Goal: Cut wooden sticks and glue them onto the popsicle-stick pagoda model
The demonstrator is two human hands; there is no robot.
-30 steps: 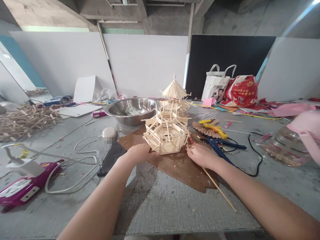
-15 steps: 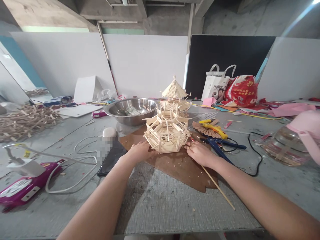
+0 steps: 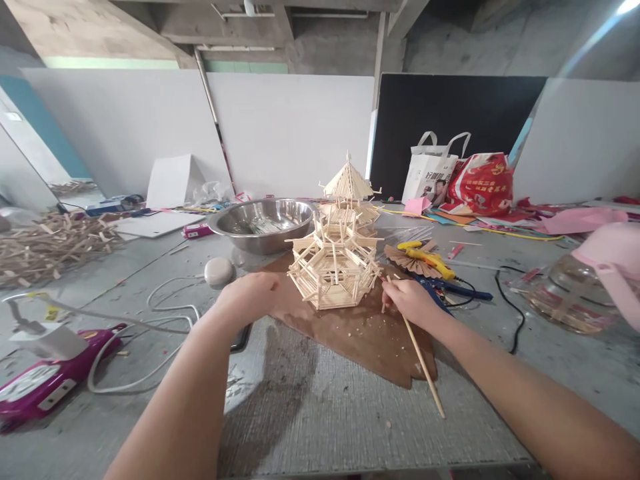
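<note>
A pagoda model of thin wooden sticks stands on a brown sheet in the middle of the grey table. My left hand hovers just left of the model's base with fingers curled, apart from it, over a dark phone. My right hand is at the model's right base, pinched on a long wooden stick that trails back toward me. A second, taller stick tower with a pointed roof stands behind the model.
A steel bowl sits behind left. A yellow glue gun and blue pliers lie right of the model. A magenta device with white cables lies front left, stick scraps far left, a glass jar right, bags at the back.
My left hand has let go of the model's base and drawn back to the left. My right hand has lifted the stick's front end while staying beside the base.
</note>
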